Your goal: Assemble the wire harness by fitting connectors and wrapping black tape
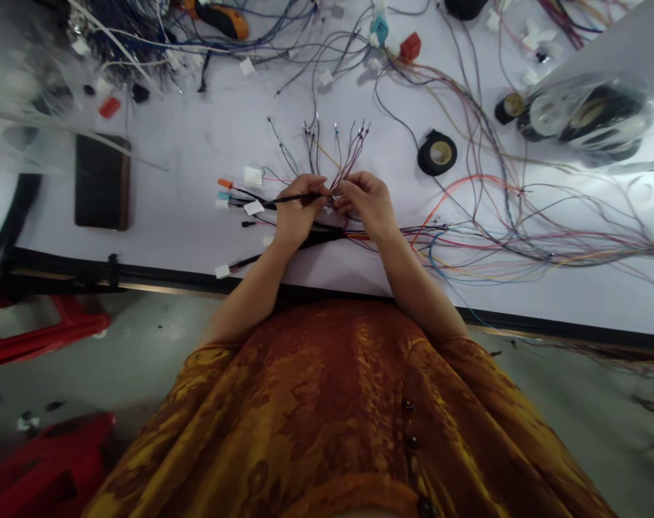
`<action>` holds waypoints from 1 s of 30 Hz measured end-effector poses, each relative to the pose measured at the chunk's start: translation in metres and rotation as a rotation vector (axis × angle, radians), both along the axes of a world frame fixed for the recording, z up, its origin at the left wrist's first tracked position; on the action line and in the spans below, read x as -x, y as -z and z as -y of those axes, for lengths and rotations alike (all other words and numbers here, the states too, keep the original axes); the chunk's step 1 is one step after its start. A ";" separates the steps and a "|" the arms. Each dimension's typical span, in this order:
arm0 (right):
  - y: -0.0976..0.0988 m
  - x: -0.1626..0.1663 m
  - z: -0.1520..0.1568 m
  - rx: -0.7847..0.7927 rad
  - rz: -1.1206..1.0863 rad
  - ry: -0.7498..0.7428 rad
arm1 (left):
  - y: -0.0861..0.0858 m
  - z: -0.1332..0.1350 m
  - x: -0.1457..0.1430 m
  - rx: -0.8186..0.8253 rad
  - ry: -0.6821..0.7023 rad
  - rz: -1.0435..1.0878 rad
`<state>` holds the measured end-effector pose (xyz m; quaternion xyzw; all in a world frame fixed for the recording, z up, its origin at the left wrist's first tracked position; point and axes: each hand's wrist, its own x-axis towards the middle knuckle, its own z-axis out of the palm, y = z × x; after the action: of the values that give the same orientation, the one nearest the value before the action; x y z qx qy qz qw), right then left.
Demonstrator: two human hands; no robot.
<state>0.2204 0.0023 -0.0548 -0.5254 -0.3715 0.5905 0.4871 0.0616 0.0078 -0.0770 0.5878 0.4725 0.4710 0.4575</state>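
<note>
Both hands meet over a wire harness lying along the near side of the table. My left hand is closed on a black-wrapped wire branch, which runs left toward small connectors. My right hand pinches at the branch's right end among thin wires; what exactly sits between its fingertips is too small to make out. Beyond the fingers, loose wires with metal terminals fan out away from me. On the left are a white connector, an orange connector and a blue connector.
A roll of black tape lies right of my hands, with a smaller roll and a plastic bag of rolls beyond. A phone lies at left. Tangled wires cover the right side; orange-handled pliers lie at the back.
</note>
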 end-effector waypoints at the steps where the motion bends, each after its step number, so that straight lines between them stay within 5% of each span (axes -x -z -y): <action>1: 0.001 0.000 0.001 -0.008 0.008 -0.004 | 0.000 0.000 0.001 0.005 0.008 -0.018; 10: 0.004 0.001 0.004 0.005 0.017 0.031 | -0.002 -0.001 0.003 0.018 0.003 -0.019; 20: -0.001 -0.024 -0.008 0.054 -0.267 0.239 | 0.022 -0.019 -0.005 0.175 -0.061 0.109; 26: 0.009 -0.070 0.009 -0.056 -0.052 0.347 | 0.036 -0.032 -0.004 0.212 -0.026 0.157; 30: -0.002 -0.083 0.037 -0.217 0.544 0.452 | 0.013 -0.030 0.007 0.253 -0.038 0.066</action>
<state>0.3033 -0.0351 -0.0527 -0.6774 -0.4223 0.2640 0.5414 0.0551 0.0383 -0.0903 0.5006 0.5239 0.4350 0.5345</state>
